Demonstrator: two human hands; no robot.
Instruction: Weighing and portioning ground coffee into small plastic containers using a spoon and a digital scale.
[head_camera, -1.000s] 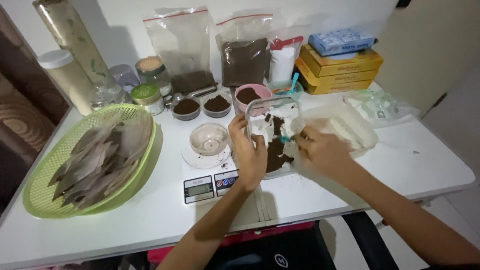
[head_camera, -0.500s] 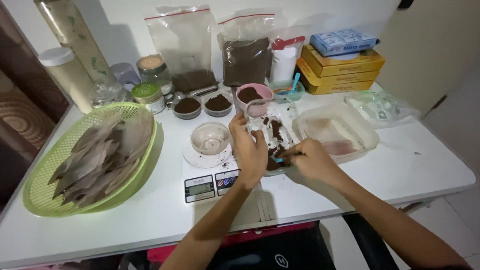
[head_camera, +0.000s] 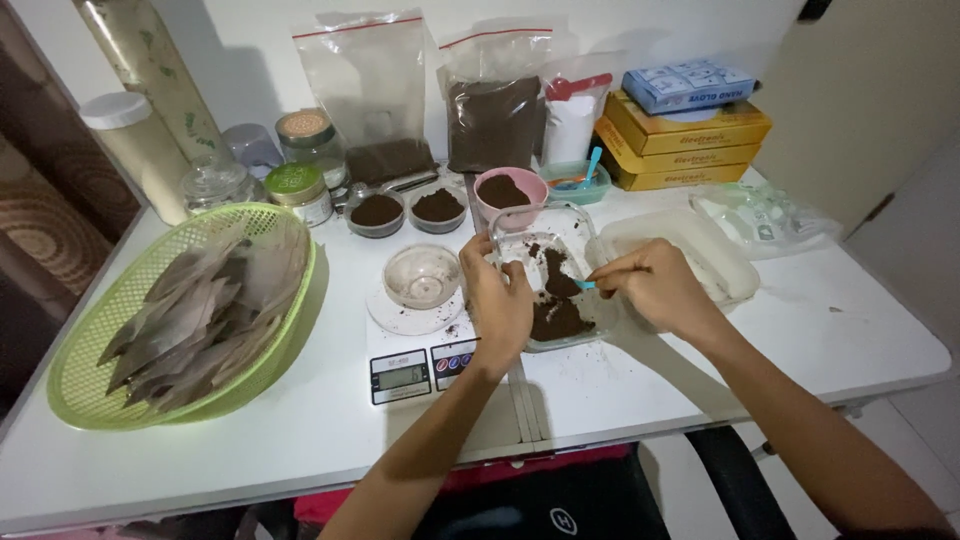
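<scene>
The left hand gripped the near edge of the clear dish, just left of the brown powder. The right hand pinched a small blue scoop over it. A quick flick could have spilled powder onto the white table. The powder looked dark, crumbly and clumpy.

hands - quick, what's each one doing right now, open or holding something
Left hand: gripping the near rim of the clear container of dark powder.
Right hand: closed on a small blue spoon.
</scene>
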